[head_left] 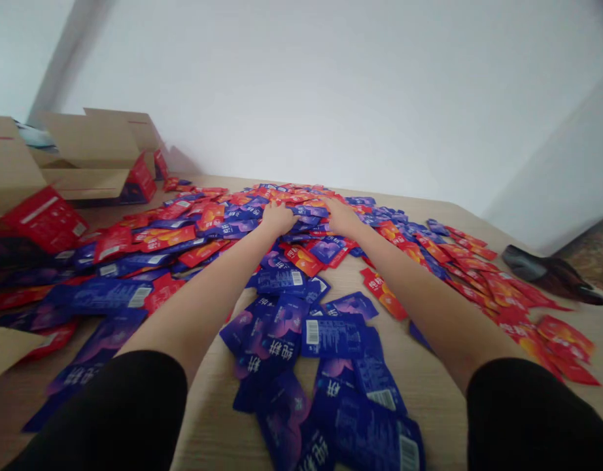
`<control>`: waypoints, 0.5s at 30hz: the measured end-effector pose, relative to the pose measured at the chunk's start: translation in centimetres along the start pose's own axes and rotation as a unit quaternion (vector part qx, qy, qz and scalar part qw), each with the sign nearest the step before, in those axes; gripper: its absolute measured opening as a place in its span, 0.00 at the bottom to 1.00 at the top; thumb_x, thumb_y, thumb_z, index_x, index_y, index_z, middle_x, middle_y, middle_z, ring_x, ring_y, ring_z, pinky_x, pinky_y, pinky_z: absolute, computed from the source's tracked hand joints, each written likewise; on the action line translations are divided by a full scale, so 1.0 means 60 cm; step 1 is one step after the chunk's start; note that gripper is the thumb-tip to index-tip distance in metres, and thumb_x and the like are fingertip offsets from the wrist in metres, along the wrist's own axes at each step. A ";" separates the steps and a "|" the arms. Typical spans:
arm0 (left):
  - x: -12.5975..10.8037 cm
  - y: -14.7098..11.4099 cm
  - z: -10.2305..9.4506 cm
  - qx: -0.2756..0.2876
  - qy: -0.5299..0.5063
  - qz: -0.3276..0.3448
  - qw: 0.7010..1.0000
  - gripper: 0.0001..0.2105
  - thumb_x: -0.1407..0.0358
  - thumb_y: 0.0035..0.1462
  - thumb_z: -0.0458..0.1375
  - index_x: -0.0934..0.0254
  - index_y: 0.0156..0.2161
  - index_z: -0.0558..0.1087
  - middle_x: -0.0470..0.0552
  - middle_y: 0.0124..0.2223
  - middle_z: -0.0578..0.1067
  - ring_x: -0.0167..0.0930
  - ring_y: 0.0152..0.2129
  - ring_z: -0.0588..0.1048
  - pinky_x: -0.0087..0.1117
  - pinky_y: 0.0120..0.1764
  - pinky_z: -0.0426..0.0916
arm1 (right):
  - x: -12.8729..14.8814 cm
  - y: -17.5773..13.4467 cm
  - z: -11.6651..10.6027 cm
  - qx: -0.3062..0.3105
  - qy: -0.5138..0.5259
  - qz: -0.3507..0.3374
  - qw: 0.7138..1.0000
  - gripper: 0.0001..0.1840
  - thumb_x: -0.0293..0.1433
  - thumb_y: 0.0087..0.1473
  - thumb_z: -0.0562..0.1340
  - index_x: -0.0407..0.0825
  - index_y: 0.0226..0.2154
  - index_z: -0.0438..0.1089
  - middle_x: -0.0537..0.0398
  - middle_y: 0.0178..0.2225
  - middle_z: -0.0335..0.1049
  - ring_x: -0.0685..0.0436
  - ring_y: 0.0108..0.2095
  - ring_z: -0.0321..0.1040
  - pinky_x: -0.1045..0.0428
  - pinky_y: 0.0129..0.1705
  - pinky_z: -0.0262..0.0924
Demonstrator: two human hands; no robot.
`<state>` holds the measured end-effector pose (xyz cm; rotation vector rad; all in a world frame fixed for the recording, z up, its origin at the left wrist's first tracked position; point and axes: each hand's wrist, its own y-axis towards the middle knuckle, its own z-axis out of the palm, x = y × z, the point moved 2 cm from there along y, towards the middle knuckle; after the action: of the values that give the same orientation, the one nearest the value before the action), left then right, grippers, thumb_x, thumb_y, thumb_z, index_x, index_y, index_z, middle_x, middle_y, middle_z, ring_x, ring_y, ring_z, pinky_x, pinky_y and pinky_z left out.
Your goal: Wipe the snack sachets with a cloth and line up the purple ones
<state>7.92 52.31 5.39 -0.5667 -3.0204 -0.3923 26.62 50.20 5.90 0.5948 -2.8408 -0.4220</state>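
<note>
Both my arms reach forward over a wide heap of small flat packets, some blue-purple and some red-orange. My left hand (278,218) rests at the middle of the heap, its thumb apart from the fingers, touching the blue packets (242,227) around it. Just to its right, my right hand (341,217) lies on the heap with fingers stretched toward the left hand. Between the two hands lie mixed blue and red packets (309,212). The fingertips are partly lost among the packets. A looser group of blue packets (331,337) lies nearer, between my forearms.
Open cardboard boxes (93,183) stand at the left, near red printed cartons (45,219). More red packets (512,294) spread along the right of the wooden table (218,399). A white wall (331,98) rises behind. A dark object (551,271) sits at the right edge.
</note>
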 end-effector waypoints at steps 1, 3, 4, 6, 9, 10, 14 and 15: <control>-0.006 -0.015 -0.016 0.005 0.006 -0.002 1.000 0.23 0.56 0.66 0.45 0.72 0.49 0.74 0.68 0.53 0.73 0.49 0.55 0.67 0.51 0.55 0.57 | 0.021 -0.017 -0.007 0.012 0.012 -0.020 1.000 0.36 0.17 0.52 0.52 0.43 0.64 0.52 0.42 0.57 0.65 0.42 0.55 0.64 0.48 0.54 0.59; -0.020 -0.050 -0.042 0.029 0.013 0.011 0.999 0.22 0.57 0.66 0.44 0.70 0.48 0.75 0.66 0.51 0.75 0.48 0.54 0.68 0.48 0.55 0.58 | 0.069 -0.056 -0.009 0.060 0.032 -0.069 0.995 0.29 0.18 0.54 0.51 0.45 0.58 0.60 0.47 0.48 0.73 0.45 0.46 0.70 0.53 0.46 0.62; -0.027 -0.071 -0.049 0.050 0.014 0.024 0.998 0.21 0.58 0.65 0.45 0.69 0.48 0.75 0.65 0.50 0.76 0.46 0.53 0.70 0.45 0.54 0.60 | 0.095 -0.077 -0.003 0.088 0.037 -0.096 0.991 0.24 0.19 0.56 0.51 0.44 0.54 0.64 0.47 0.44 0.75 0.45 0.43 0.71 0.53 0.44 0.62; -0.037 -0.115 -0.054 0.118 0.014 0.057 0.991 0.16 0.60 0.60 0.52 0.64 0.46 0.77 0.59 0.46 0.79 0.40 0.46 0.75 0.37 0.49 0.66 | 0.141 -0.115 0.015 0.131 0.033 -0.129 0.982 0.17 0.24 0.57 0.54 0.43 0.47 0.70 0.45 0.43 0.75 0.43 0.42 0.72 0.52 0.44 0.62; -0.038 -0.178 -0.044 0.221 0.014 0.105 0.969 0.16 0.60 0.46 0.64 0.60 0.42 0.79 0.53 0.41 0.80 0.36 0.37 0.77 0.29 0.40 0.70 | 0.184 -0.153 0.046 0.153 0.024 -0.133 0.979 0.14 0.30 0.56 0.60 0.42 0.45 0.73 0.41 0.46 0.74 0.40 0.46 0.70 0.50 0.48 0.61; -0.035 -0.195 -0.040 0.241 0.016 0.116 0.964 0.19 0.60 0.42 0.66 0.61 0.43 0.79 0.53 0.42 0.79 0.36 0.37 0.77 0.29 0.40 0.71 | 0.191 -0.160 0.053 0.158 0.023 -0.130 0.979 0.15 0.31 0.56 0.60 0.42 0.45 0.73 0.40 0.47 0.74 0.40 0.47 0.70 0.50 0.50 0.61; -0.023 -0.227 -0.033 0.258 0.006 0.143 0.955 0.30 0.58 0.42 0.67 0.61 0.53 0.74 0.58 0.55 0.72 0.41 0.47 0.74 0.35 0.49 0.68 | 0.204 -0.168 0.057 0.157 0.024 -0.105 0.982 0.17 0.30 0.61 0.55 0.40 0.47 0.72 0.39 0.48 0.73 0.40 0.48 0.68 0.47 0.53 0.59; -0.021 -0.229 -0.033 0.261 0.000 0.146 0.954 0.30 0.57 0.43 0.67 0.61 0.54 0.73 0.58 0.56 0.71 0.42 0.49 0.72 0.36 0.52 0.67 | 0.207 -0.167 0.053 0.156 0.026 -0.103 0.982 0.17 0.30 0.62 0.55 0.40 0.48 0.72 0.40 0.48 0.73 0.40 0.48 0.69 0.47 0.53 0.59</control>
<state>4.11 38.97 3.89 -0.9273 -2.7890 0.4057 18.26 36.94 1.48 0.9472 -2.8253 0.0134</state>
